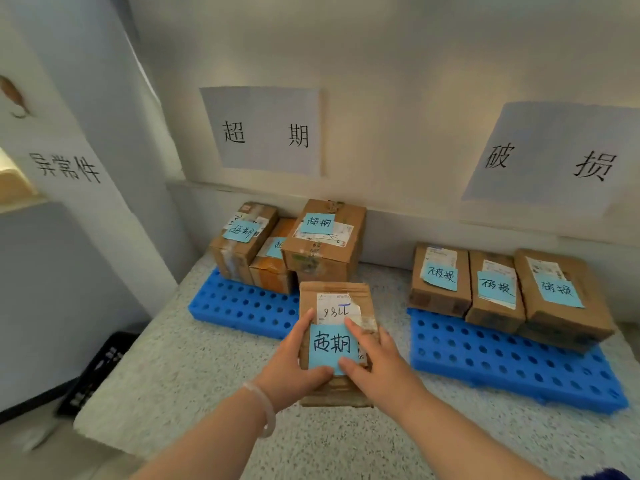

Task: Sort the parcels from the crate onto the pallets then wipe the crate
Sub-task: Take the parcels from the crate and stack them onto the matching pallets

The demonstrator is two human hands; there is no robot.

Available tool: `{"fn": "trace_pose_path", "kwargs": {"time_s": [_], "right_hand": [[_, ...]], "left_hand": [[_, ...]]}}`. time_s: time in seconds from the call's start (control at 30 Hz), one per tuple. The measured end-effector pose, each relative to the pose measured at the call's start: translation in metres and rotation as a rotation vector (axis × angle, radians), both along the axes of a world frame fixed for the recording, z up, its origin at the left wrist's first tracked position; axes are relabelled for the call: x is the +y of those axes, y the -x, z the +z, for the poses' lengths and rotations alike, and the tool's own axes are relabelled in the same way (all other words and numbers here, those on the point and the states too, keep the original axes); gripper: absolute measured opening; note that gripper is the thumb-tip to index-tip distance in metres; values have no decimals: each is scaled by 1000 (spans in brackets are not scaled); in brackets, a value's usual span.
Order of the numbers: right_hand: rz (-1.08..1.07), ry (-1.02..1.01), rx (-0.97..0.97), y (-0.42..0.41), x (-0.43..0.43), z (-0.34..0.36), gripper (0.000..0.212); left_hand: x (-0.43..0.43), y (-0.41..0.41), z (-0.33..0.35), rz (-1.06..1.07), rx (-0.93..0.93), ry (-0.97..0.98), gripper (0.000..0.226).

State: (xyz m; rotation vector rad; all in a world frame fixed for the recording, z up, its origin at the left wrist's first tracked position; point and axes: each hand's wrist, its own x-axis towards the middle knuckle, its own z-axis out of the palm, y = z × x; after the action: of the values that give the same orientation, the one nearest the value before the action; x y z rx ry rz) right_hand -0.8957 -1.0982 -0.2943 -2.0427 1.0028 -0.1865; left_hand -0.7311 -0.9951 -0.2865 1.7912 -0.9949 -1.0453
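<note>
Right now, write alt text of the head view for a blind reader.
The left hand and right hand hold a cardboard parcel with a blue 超期 note. On the speckled surface, the left blue pallet carries three boxes under a 超期 sign; the right pallet carries three others under a 破损 sign.

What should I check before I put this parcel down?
1. Grip: left hand and right hand both hold the parcel: ok.
2. Note on it reads 超期, same as the sign above the left pallet: ok.
3. Bare room at that pallet's front: ok.
4. Parcel down on the pallet: not ok, not yet.
5. Crate emptied: cannot tell, its inside is hidden.
</note>
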Motion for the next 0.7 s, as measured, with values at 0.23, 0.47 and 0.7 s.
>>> {"fn": "trace_pose_path", "kwargs": {"time_s": [0.23, 0.47, 0.7], "right_hand": [[166, -35, 5, -62, 5, -11, 66], [143, -61, -8, -133, 7, -26, 61], [150, -92, 39, -224, 20, -43, 61]], "left_hand": [[35, -35, -13, 234, 98, -38, 90], [45, -100, -25, 297, 120, -51, 92], [50, -191, -44, 296, 46, -99, 97]]}}
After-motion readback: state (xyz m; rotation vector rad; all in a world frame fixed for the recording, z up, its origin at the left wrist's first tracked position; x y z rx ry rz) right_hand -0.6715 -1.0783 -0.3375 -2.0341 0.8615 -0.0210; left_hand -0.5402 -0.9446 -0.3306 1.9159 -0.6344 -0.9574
